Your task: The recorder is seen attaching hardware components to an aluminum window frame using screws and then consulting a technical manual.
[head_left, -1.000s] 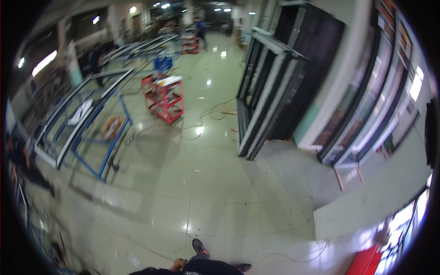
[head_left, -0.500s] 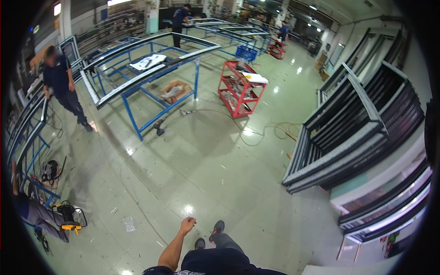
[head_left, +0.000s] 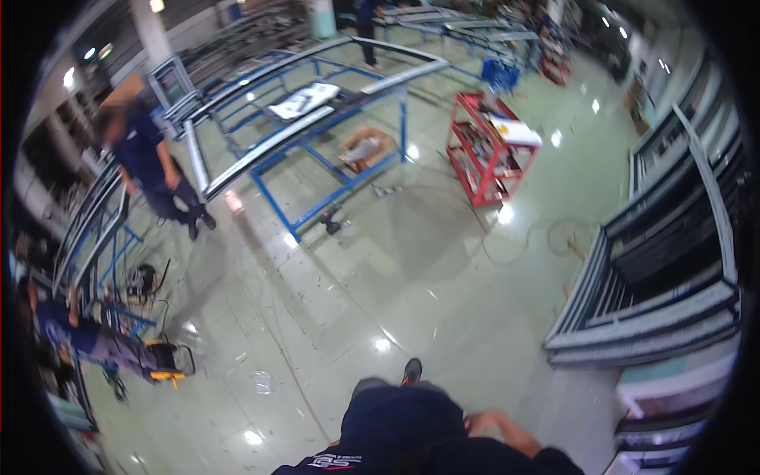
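Note:
My right hand (head_left: 484, 421) hangs beside my right hip, close against my dark clothing. It is blurred and its fingers cannot be made out; no object shows in it. My left hand is out of sight on the other side of my body. One shoe (head_left: 412, 370) shows on the glossy floor ahead of me. No tool or workpiece is within reach of the visible hand.
Ahead, a long window frame (head_left: 269, 148) lies on a blue metal stand (head_left: 273, 207), with a cordless drill (head_left: 328, 223) on the floor nearby. A red trolley (head_left: 475, 170) stands right of it. Dark frames (head_left: 657, 332) lean at right. Co-workers (head_left: 150, 158) are at left.
My left hand, previously swung forward, has dropped out of view, and my right hand has appeared at my hip. The scene has shifted rightward in view. The standing co-worker at left has changed stance.

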### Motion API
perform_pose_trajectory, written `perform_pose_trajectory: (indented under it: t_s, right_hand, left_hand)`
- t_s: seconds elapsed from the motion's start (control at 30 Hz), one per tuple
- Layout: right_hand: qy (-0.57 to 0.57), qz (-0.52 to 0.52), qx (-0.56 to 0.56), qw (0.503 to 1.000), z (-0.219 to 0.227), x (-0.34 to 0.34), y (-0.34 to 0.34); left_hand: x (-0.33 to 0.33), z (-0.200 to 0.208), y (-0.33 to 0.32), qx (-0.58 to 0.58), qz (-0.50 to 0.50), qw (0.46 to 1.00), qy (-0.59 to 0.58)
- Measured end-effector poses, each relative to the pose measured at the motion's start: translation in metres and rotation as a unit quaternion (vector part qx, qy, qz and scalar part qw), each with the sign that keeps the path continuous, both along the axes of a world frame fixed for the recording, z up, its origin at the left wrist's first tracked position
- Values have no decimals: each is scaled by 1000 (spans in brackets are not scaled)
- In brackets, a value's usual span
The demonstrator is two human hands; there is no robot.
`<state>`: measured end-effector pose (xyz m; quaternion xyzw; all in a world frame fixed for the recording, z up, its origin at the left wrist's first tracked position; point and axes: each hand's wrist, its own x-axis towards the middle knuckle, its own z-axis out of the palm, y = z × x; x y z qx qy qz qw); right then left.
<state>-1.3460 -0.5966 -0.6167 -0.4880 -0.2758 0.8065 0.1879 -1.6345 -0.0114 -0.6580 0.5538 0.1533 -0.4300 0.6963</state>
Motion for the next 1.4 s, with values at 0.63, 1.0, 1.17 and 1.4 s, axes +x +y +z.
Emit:
perform_pose_trajectory:
  t_s: [0.63,1.0,1.17,1.4]
  right_hand:
    - [-4,-665,-264,698,-154,356,49]
    - [-426,-348,-42,834,-14,671,97]
    - [-316,-354,-7,881,65,792,104]
    - [-428,-588,-6,686,14,1049,40]
  left_hand:
    - [665,-30,-123,-103,292,938,158]
    - [981,55,-98,98,-236,926,-278]
    - [1046,48,-81,86,-219,947,-216]
    - [1163,43,-122,369,-178,859,-307]
